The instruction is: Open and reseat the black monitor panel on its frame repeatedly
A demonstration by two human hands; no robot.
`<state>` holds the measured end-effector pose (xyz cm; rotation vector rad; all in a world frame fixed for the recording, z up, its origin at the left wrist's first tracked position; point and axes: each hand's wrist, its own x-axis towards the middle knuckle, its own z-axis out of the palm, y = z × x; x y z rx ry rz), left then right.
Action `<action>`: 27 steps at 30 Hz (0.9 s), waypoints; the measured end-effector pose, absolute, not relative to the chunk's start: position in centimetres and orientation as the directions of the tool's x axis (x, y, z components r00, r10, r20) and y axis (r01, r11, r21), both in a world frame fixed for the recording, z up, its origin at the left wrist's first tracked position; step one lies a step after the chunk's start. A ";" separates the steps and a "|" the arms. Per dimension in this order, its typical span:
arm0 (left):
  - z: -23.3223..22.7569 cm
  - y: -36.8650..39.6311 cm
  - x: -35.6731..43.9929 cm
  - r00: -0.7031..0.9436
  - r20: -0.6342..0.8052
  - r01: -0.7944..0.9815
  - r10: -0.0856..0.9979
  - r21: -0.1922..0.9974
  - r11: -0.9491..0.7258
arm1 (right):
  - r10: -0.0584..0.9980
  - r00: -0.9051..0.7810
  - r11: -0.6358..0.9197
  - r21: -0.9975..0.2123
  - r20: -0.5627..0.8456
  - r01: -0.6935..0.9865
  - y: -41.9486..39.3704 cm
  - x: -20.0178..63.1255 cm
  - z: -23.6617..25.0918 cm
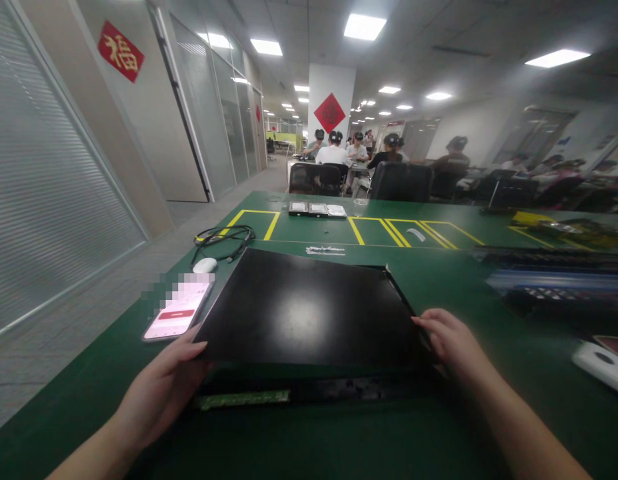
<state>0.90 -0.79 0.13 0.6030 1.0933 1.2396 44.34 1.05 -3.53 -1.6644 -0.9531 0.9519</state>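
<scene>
I see 2 bare hands on a big flat black cover (309,310) that lies near the front edge of the green desk (339,440). The left hand (161,387) holds the cover's front left corner, with the thumb on top and the fingers tucked under, so it is gripping the cover. The right hand (451,343) holds the front right corner, with its fingers curled over the side edge. It grips the cover too.

The cover sits on a flat black case (339,388). It does not line up all the way. A strip of the case shows at the front, and a green circuit board (243,399) peeks out there. So I judge the cover is part way on or part way off, and I cannot tell which. It still needs to slide or lift to finish.

Just beside the cover's left edge lies a phone (177,312) with a lit screen. Past it sit a white mouse (205,265) and a black cable (223,237). Near the far edge lie 3 small drives (317,209) in a row. Other people sit at tables well apart.
</scene>
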 end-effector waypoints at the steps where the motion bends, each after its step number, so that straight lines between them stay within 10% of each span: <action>1: 0.1 -0.8 0.9 -0.044 -0.322 -0.437 0.946 0.857 0.272 | 0.910 0.387 -0.234 -0.956 -0.151 0.175 1.1 44.3 -3.6; 27: -0.6 -0.1 0.9 -0.050 -0.328 -0.391 0.943 0.876 0.284 | 0.938 0.340 -0.178 -0.755 0.062 0.630 1.2 44.6 -3.8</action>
